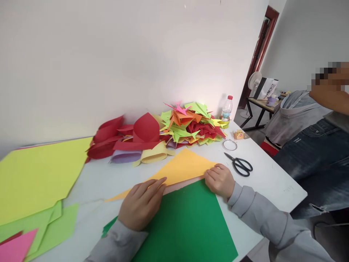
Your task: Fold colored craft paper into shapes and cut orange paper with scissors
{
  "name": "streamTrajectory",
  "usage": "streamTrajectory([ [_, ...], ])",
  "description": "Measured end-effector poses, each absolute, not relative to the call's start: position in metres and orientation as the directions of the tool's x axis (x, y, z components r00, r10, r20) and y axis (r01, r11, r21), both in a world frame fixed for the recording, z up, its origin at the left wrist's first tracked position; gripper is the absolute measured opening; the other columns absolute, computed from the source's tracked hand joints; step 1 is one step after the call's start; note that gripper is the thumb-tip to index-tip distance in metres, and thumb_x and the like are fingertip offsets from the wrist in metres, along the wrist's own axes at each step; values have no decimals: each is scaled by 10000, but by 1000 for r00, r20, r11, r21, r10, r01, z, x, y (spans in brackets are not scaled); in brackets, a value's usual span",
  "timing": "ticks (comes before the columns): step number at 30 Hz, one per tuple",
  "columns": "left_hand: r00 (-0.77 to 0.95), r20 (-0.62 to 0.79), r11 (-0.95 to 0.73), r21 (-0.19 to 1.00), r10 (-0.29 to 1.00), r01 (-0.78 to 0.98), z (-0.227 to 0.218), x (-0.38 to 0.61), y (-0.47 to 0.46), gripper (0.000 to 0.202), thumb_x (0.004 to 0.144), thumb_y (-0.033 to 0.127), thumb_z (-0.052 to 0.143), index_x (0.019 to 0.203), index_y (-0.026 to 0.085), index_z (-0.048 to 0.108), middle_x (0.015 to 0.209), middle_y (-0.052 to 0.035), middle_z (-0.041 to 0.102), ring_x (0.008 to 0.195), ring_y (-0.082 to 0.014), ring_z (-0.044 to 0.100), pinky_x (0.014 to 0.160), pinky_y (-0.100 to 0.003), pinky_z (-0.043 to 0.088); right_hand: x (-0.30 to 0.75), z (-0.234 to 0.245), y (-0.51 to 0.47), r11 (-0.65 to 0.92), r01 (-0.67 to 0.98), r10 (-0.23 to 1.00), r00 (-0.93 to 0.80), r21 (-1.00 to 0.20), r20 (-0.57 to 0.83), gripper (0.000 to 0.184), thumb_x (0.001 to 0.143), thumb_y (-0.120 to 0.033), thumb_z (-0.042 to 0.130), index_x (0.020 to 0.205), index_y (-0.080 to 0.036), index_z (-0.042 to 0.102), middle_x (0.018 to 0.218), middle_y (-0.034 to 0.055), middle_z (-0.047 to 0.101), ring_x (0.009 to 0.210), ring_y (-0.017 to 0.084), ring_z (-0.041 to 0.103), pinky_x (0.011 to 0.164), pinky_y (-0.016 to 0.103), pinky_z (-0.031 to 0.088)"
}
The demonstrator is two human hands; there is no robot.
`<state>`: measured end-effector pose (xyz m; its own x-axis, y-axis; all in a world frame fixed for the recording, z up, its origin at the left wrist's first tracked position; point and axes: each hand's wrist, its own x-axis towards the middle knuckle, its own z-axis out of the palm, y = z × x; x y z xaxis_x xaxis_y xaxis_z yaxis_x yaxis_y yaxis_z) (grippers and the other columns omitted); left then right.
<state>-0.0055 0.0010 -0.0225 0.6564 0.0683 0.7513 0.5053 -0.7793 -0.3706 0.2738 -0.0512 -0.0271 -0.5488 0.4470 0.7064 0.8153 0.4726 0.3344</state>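
Observation:
A sheet of yellow-orange paper [182,165], folded into a triangle, lies on the white table with its long edge toward me. My left hand [144,202] rests on that edge, fingers stretched out and fairly flat. At the triangle's right corner, my right hand [220,181] is closed, pinching the paper between thumb and fingers. A green sheet of paper [191,218] lies under and in front of my hands, partly covered by the left one. Black-handled scissors [239,164] lie just beyond my right hand, beside a roll of tape [229,145].
Folded paper shapes [191,125] in several colours are heaped against the wall, next to red paper pieces [145,129]. A bottle [227,109] and a small packet [240,134] stand at the back right. Yellow sheets [40,174] lie left. A person in jeans [313,160] is at the right.

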Motion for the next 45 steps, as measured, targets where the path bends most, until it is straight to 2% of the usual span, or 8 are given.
streamTrajectory([
  [5,640,767,-704,-431,44,564,-18,-24,13,145,803,39,603,896,150,599,914,-118,753,759,-249,637,628,-356,477,294,-27,-46,416,854,451,-491,311,745,165,893,-143,522,754,-172,605,623,26,606,647,147,547,660,316,371],
  [12,617,782,-603,-449,93,659,-23,-62,31,152,790,97,636,884,215,622,947,-66,753,777,-232,657,647,-347,431,302,-30,-41,391,878,461,-448,277,766,193,903,-169,496,760,-183,626,634,33,627,647,145,569,671,310,378],
  [17,623,778,-548,-489,79,679,-22,-70,34,127,796,124,633,883,211,602,936,-64,756,765,-233,656,639,-348,426,305,-31,-40,410,877,477,-442,252,760,183,888,-159,505,756,-186,629,652,32,652,664,141,587,680,305,382],
  [28,564,821,-536,-436,92,723,-16,-67,29,115,794,88,627,811,202,627,913,-62,758,761,-225,648,657,-348,430,308,-25,-43,452,863,430,-433,227,792,142,846,-124,536,752,-175,628,649,27,675,660,145,609,639,309,390],
  [38,569,813,-586,-405,120,702,-20,-72,30,133,768,89,667,849,183,617,923,-105,753,772,-253,645,664,-361,452,309,-27,-42,449,881,438,-361,147,823,117,797,-97,553,759,-177,629,708,30,709,648,145,609,645,301,406],
  [45,570,807,-591,-388,153,708,-23,-76,32,157,762,118,687,846,215,597,917,-66,761,765,-245,660,660,-353,458,309,-26,-41,431,894,472,-335,118,816,143,816,-110,537,735,-183,629,663,30,687,610,145,596,632,300,405],
])
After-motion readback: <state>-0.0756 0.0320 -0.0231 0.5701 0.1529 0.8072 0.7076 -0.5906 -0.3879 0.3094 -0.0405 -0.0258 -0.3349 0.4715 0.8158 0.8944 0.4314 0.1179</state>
